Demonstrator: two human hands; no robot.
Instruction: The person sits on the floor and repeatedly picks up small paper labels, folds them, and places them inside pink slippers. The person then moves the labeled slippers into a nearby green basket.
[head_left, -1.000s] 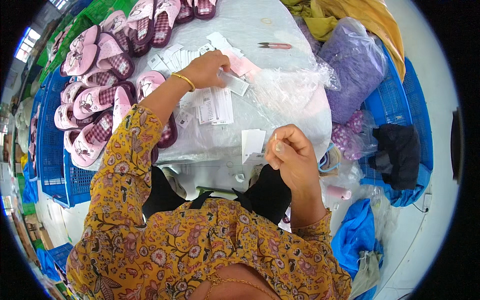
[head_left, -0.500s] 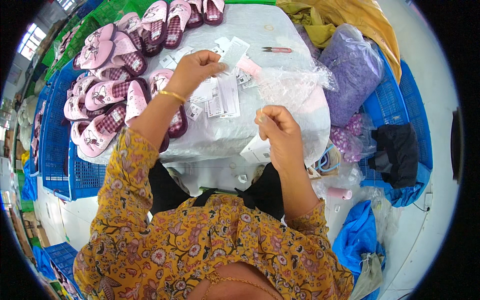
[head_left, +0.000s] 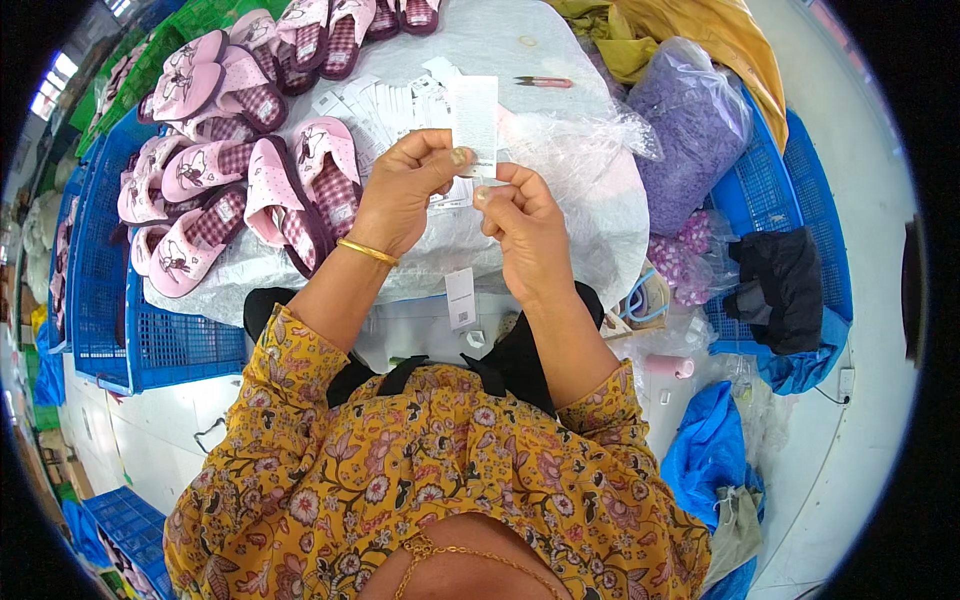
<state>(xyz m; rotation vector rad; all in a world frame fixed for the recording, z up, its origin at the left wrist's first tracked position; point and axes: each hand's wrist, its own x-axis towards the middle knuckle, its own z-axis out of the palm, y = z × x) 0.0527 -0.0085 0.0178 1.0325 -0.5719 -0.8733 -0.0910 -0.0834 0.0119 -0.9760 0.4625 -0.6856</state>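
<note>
Between thumb and fingers, my left hand (head_left: 408,190) pinches the lower end of a white paper tag (head_left: 474,112) held upright over the table. My right hand (head_left: 525,225) is closed in a pinch right at that tag's bottom edge; what its fingertips grip is too small to make out. Below both hands, over the table's near edge, a second white tag (head_left: 461,298) with a small square code is seen; any string to it does not show. More white tags (head_left: 385,108) lie fanned out behind my left hand. Pink slippers (head_left: 328,175) with checked insoles lie left of my hands.
The table (head_left: 400,285) has a plastic cover. Small red-handled thread snips (head_left: 543,81) lie at the back, with clear plastic bags (head_left: 570,160) nearer. Blue crates (head_left: 190,345) flank the table. A purple-filled bag (head_left: 700,130) and black cloth (head_left: 775,290) are on the right.
My hands have come together: the left moved right and nearer with its tag, the right moved left and up to meet it. The lower tag has shifted left.
</note>
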